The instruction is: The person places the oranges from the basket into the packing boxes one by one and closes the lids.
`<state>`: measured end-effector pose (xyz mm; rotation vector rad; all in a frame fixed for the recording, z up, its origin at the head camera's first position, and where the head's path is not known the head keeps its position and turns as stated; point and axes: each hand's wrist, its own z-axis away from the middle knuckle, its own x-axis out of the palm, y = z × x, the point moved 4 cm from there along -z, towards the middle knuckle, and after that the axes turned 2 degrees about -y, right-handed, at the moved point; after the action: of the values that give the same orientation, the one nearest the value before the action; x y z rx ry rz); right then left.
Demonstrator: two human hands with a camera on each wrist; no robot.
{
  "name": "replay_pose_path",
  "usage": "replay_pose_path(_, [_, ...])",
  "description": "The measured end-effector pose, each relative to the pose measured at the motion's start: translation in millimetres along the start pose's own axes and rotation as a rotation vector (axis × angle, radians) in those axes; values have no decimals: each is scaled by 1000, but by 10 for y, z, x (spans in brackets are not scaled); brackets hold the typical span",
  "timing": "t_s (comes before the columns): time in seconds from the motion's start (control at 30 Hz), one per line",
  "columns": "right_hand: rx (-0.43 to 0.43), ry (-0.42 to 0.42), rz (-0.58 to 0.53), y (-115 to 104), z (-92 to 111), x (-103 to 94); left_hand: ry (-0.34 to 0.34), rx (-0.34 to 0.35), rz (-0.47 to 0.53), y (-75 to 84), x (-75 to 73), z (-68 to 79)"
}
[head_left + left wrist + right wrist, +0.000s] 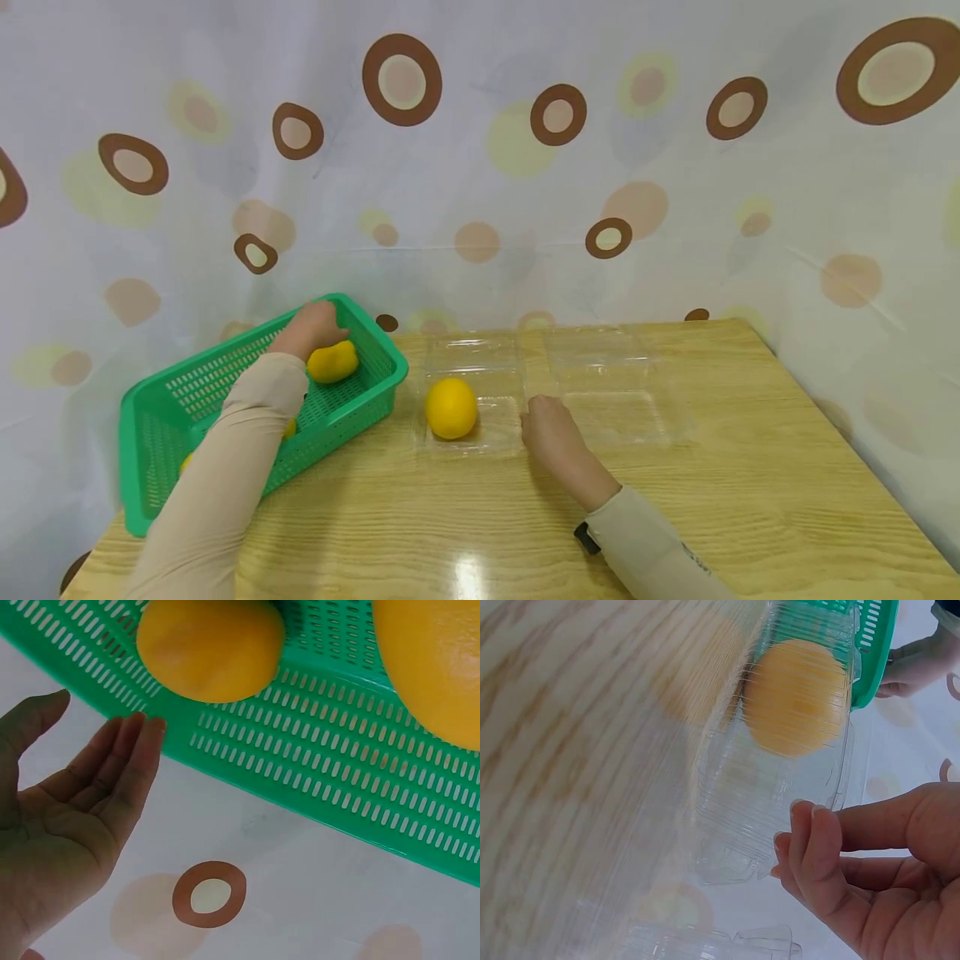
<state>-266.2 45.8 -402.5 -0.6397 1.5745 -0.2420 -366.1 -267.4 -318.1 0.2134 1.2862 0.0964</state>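
The left hand (311, 327) is down in the green basket (330, 442), its fingers extended and the thumb well spread, holding nothing in the left wrist view. The yellow fruit (333, 363) lies in the basket just beside this hand, to its right and slightly nearer the person; the left wrist view shows it just past the fingertips. Whether they touch it, I cannot tell. More yellow pieces (290, 428) lie in the basket nearer the person than this hand, mostly hidden by the forearm.

The right hand (558, 446) rests well apart from the yellow fruit, which is away to its left and farther off. Its thumb and fingertips are drawn together, pinching the edge of a clear box (498, 417). The orange (452, 408) sits inside that box, to the left of this hand and apart from it. A second clear box (615, 417) stands on the tabletop (390, 525), beyond this hand and to its right.
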Motion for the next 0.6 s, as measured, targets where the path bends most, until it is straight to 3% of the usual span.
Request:
replay_pose_path(0.2, [9,-10,2,2,12,11,-135,-104,-14,-52,150,-33])
replay_pose_path(0.4, [5,-24,-21,-9,30,28,-177,-185,-50,-129,268,-60])
replay_pose_path(0.6, [-18,-21,-49,-16,46,41,-166,-196,-40,-193,346,-60])
